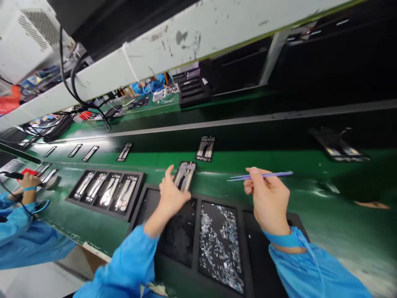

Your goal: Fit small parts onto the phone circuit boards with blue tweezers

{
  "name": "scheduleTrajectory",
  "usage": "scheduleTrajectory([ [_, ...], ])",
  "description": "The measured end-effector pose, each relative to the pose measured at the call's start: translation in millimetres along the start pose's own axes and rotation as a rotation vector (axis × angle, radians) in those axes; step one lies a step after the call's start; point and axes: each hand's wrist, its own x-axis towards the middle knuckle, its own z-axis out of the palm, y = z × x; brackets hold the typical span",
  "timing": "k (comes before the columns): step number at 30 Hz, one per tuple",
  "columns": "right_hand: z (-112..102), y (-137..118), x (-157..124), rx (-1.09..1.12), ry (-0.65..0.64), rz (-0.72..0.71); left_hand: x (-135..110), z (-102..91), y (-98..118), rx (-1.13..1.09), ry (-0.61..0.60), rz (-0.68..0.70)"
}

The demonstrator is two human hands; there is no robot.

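My left hand [172, 198] grips the edges of an opened phone [186, 173], its inner parts facing up. The phone is slightly tilted, just beyond the upper rim of a black foam tray [196, 248]. Purple-blue tweezers [274, 174] are pinched in my right hand [269, 198], their tips pointing left toward the phone but apart from it. Nothing shows between the tips. Below my hands, one tray compartment holds many tiny shiny parts [218, 244]. Part of the tray is hidden by my left forearm and right wrist.
Another opened phone [205, 148] lies on the green line behind, with several more leftward and a blurred one [339, 145] at right. A second black tray [141, 186] holds several phones. At left, a co-worker's hand [29, 182] holds a tool. A beam [173, 41] crosses overhead, with hanging cables.
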Motion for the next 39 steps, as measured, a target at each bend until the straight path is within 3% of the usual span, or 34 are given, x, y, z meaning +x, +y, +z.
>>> scheduleTrajectory([
  [3,5.4,-2.6,-11.1,-0.034,-0.105,0.022,-105.0,9.3,-46.5,-0.058,-0.001,0.014],
  [5,9.0,-5.1,-22.0,-0.072,-0.201,0.061,-158.3,25.9,-73.4,-0.101,0.062,0.062],
  [7,10.5,-8.5,-35.4,-0.12,-0.277,0.106,-189.2,40.8,-91.6,-0.058,0.046,0.095],
  [9,8.9,-12.1,-50.6,-0.175,-0.32,0.148,-197.6,44.7,-100.1,0.026,0.002,0.153],
  [12,2.1,-13.2,-74.2,-0.258,-0.323,0.198,-172.4,25.3,-98.3,0.124,-0.071,0.362],
  [16,-5.2,1.0,-98.1,-0.334,-0.271,0.222,-93.6,-9.5,-74.0,0.164,-0.292,0.792],
  [19,-5.6,14.2,-105.6,-0.408,-0.234,0.209,-36.9,-10.4,-51.1,0.202,-0.464,0.959],
  [22,-4.5,18.7,-106.7,-0.462,-0.226,0.198,-4.2,1.5,-38.4,0.206,-0.58,1.057],
  [31,-3.6,17.5,-106.9,-0.457,-0.261,0.258,10.7,14.2,-47.6,0.078,-0.673,1.094],
  [39,2.0,14.7,-102.4,-0.274,-0.163,0.296,13.9,20.8,-52.6,0.011,-0.651,1.13],
])
